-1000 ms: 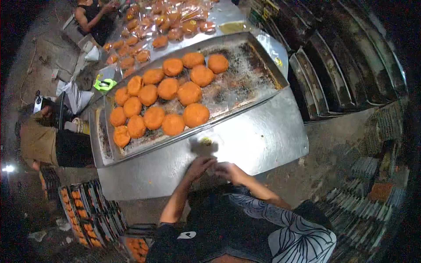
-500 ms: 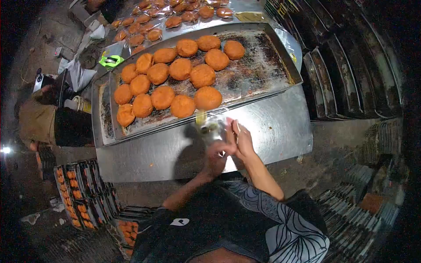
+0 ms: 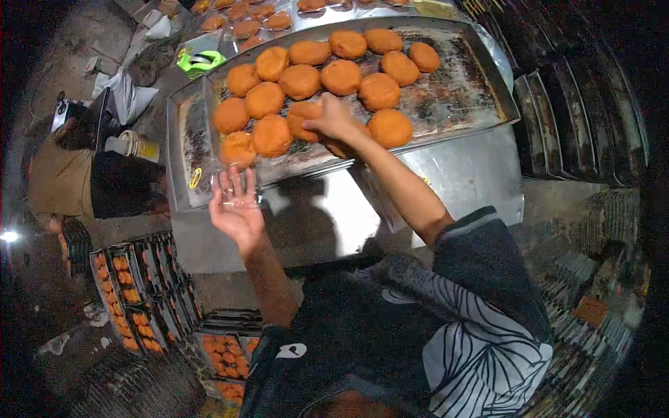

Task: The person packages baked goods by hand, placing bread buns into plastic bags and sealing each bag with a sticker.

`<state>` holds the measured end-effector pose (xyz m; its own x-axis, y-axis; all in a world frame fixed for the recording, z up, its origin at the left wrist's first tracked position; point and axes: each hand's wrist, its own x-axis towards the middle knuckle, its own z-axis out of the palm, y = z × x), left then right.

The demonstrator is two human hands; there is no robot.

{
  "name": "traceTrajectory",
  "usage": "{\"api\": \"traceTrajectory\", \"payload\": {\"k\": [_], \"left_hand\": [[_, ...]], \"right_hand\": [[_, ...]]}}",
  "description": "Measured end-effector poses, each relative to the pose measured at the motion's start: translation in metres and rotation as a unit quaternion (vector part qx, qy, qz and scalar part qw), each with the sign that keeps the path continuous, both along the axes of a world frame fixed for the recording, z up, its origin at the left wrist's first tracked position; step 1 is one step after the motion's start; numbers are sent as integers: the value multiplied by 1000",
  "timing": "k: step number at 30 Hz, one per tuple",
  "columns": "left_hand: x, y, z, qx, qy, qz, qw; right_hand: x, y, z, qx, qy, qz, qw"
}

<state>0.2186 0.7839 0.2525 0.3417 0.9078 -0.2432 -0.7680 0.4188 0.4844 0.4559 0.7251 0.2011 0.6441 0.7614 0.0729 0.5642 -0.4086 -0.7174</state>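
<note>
Several round orange buns (image 3: 341,76) lie on a big scorched metal baking tray (image 3: 481,76) on a steel table (image 3: 460,181). My right hand (image 3: 333,120) reaches over the tray's near rim, its fingers closed on one orange bun (image 3: 301,118) in the middle rows. My left hand (image 3: 235,206) hovers palm up at the tray's near left corner. A clear plastic bag (image 3: 209,182) with a small yellow mark is draped over its spread fingers.
A crouching person (image 3: 66,198) works at the left by a white bottle (image 3: 131,146). A green tape dispenser (image 3: 198,61) and wrapped buns (image 3: 245,28) lie beyond the tray. Crates of packed buns (image 3: 136,292) stand lower left. Empty dark trays (image 3: 578,118) are stacked at the right.
My hands were together in front of me working the clear bag. Now they have parted: the right has reached onto the tray and the left has swung left with the bag.
</note>
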Motion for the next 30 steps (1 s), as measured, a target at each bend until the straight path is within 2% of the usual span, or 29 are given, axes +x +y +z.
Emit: {"api": "traceTrajectory", "payload": {"k": [2, 3, 4, 6, 7, 8, 9, 10, 12, 13, 14, 16, 17, 18, 20, 21, 23, 24, 25, 26, 27, 28, 29, 30], "left_hand": [[0, 13, -2, 0, -31, 17, 999], [6, 13, -1, -18, -40, 52, 998], [13, 10, 1, -38, -46, 81, 995], [38, -15, 9, -51, -92, 11, 994], [47, -31, 9, 73, -3, -36, 997], [55, -44, 10, 199, 82, -79, 973], [57, -49, 34, 22, -14, -236, 971], [62, -59, 38, 21, -18, -245, 969], [68, -81, 41, 286, 89, -249, 921], [72, -78, 23, 248, 51, -342, 905], [75, -90, 24, 248, 53, -347, 903], [79, -122, 34, 215, 110, -314, 918], [81, -128, 49, 192, 99, -346, 913], [81, -136, 47, 193, 101, -358, 908], [76, -151, 34, 136, -30, -454, 880], [77, -157, 17, 50, -40, -477, 876], [78, -173, 4, 12, 6, -468, 884], [83, -183, 7, -21, 45, -455, 889], [89, -191, 9, -51, 84, -441, 892], [90, -198, 10, -49, 86, -438, 893], [88, -206, 10, 57, 130, -489, 861], [88, -216, 11, 165, 169, -527, 816], [88, -231, -29, 435, 270, -501, 698], [90, -248, -67, 661, 350, -423, 511]], "right_hand": [[-24, -28, 14, 201, 108, -70, 971], [-44, -45, 37, 260, 122, -61, 956], [-67, -57, 53, 259, 136, -43, 955], [-84, -60, 85, 292, -24, 42, 955], [-82, -69, 92, 286, -35, 24, 957], [-81, -79, 97, 279, 45, 3, 959], [-79, -89, 99, 275, 128, -15, 953], [-81, -107, 98, 223, 83, 9, 971], [-93, -140, 96, 334, 301, -11, 893], [-87, -148, 90, 337, 242, -58, 908], [-84, -150, 85, 339, 243, -64, 907], [-83, -148, 73, 414, 154, -220, 870], [-91, -156, 67, 389, 152, -227, 880], [-101, -166, 65, 444, 246, -183, 842], [-105, -182, 67, 459, 303, -169, 818], [-100, -182, 74, 458, 307, -176, 816], [-82, -179, 89, 413, 108, -251, 869], [-82, -190, 94, 412, 112, -249, 869], [-82, -205, 99, 397, 240, -149, 873], [-80, -215, 102, 373, 361, -45, 853], [-72, -219, 78, 430, 142, -13, 891], [-44, -233, 60, 307, -25, -33, 951], [-5, -232, 74, 188, -30, -11, 982], [30, -226, 99, 67, -38, 10, 997]]}}
